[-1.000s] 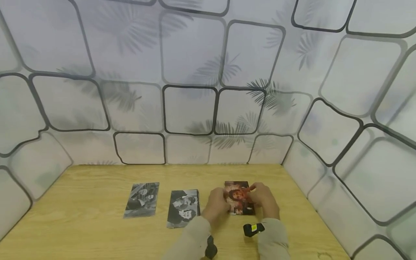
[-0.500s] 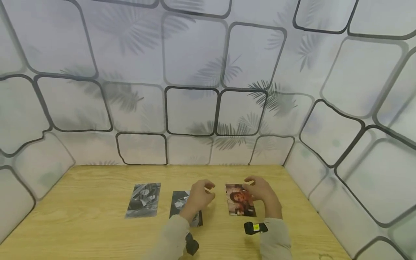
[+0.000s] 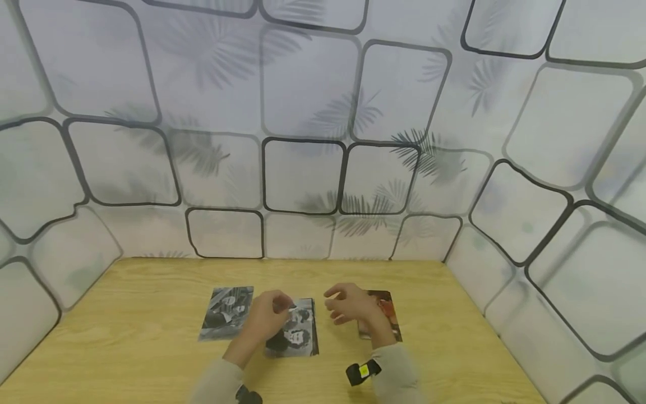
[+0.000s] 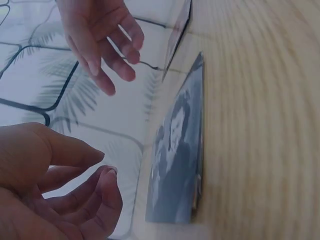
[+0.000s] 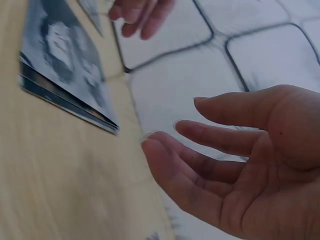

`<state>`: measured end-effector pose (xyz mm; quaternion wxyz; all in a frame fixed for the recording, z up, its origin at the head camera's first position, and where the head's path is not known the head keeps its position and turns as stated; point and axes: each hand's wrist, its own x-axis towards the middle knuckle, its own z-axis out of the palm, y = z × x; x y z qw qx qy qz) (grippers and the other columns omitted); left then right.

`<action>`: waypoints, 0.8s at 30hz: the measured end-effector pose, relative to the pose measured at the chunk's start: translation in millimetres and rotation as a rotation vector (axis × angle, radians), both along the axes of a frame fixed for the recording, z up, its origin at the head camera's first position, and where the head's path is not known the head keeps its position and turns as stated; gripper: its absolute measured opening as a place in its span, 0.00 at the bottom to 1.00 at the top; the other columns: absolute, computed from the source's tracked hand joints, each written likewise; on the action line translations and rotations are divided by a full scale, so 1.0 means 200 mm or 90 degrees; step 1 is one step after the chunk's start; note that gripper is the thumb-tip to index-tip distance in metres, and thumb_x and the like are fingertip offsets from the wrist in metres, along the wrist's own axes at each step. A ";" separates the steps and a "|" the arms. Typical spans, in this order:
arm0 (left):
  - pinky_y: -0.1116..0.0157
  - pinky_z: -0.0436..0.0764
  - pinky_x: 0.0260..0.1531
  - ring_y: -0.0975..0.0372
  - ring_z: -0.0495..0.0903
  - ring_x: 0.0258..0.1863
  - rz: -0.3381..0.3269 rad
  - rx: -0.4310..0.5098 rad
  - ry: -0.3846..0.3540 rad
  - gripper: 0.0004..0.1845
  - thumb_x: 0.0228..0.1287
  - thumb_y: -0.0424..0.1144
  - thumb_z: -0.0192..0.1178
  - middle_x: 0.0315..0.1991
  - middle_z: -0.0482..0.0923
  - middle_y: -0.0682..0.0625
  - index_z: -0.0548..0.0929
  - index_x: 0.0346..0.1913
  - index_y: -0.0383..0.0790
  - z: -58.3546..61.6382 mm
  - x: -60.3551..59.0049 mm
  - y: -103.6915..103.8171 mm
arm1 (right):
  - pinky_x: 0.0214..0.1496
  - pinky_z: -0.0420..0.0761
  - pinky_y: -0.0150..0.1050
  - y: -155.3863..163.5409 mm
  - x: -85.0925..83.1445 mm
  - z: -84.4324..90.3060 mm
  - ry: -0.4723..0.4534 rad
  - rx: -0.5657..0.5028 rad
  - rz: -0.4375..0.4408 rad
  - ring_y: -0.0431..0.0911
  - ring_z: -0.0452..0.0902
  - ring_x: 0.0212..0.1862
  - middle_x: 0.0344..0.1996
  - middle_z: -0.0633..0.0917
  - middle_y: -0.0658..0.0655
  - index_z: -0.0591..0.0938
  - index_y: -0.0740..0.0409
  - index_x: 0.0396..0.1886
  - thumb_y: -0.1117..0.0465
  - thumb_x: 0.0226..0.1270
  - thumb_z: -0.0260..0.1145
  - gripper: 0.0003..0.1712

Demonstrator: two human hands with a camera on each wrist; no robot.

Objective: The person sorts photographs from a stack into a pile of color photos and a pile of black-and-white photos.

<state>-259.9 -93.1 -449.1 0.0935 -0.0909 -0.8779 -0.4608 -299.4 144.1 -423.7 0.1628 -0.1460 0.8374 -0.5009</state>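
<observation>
A small stack of black-and-white photo prints (image 3: 296, 336) lies on the table between my hands. Its layered edges show in the right wrist view, where the top photo (image 5: 65, 50) carries faces. Over the stack's left side hovers my left hand (image 3: 264, 317), thumb and fingers loosely bent with nothing between them. To the right of the stack, my right hand (image 3: 348, 303) hangs above the table, fingers spread and holding nothing. A colour photo (image 3: 387, 306) lies under my right wrist, which hides much of it. Another black-and-white photo (image 3: 227, 311) lies flat to the left.
The wood-grain table (image 3: 151, 359) meets a patterned cloth backdrop (image 3: 303, 174) at the back and on both sides. A black wrist strap (image 3: 362, 371) sits on the right sleeve, and a dark one (image 3: 247, 395) on the left.
Both hands have left the colour photo and moved left, the left hand first, then the right. The colour photo stays on the table. The head view has shifted slightly.
</observation>
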 end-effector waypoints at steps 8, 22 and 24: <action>0.58 0.89 0.40 0.55 0.85 0.40 0.034 0.000 -0.044 0.08 0.61 0.24 0.65 0.40 0.86 0.44 0.86 0.43 0.32 -0.05 0.06 -0.11 | 0.41 0.92 0.47 -0.18 0.02 -0.08 -0.016 -0.004 0.004 0.52 0.87 0.39 0.46 0.84 0.68 0.77 0.71 0.64 0.65 0.74 0.63 0.22; 0.52 0.89 0.44 0.51 0.86 0.42 0.044 -0.020 -0.073 0.12 0.56 0.23 0.65 0.43 0.87 0.41 0.85 0.44 0.31 -0.07 0.04 -0.18 | 0.34 0.91 0.45 -0.25 0.03 -0.11 -0.016 0.060 -0.058 0.50 0.86 0.31 0.41 0.85 0.65 0.77 0.68 0.63 0.64 0.75 0.64 0.21; 0.51 0.89 0.45 0.50 0.86 0.43 0.045 -0.025 -0.083 0.12 0.56 0.24 0.66 0.42 0.86 0.41 0.85 0.45 0.32 -0.07 0.04 -0.18 | 0.33 0.91 0.44 -0.25 0.03 -0.11 -0.016 0.063 -0.059 0.50 0.85 0.31 0.41 0.85 0.65 0.77 0.68 0.63 0.64 0.75 0.64 0.21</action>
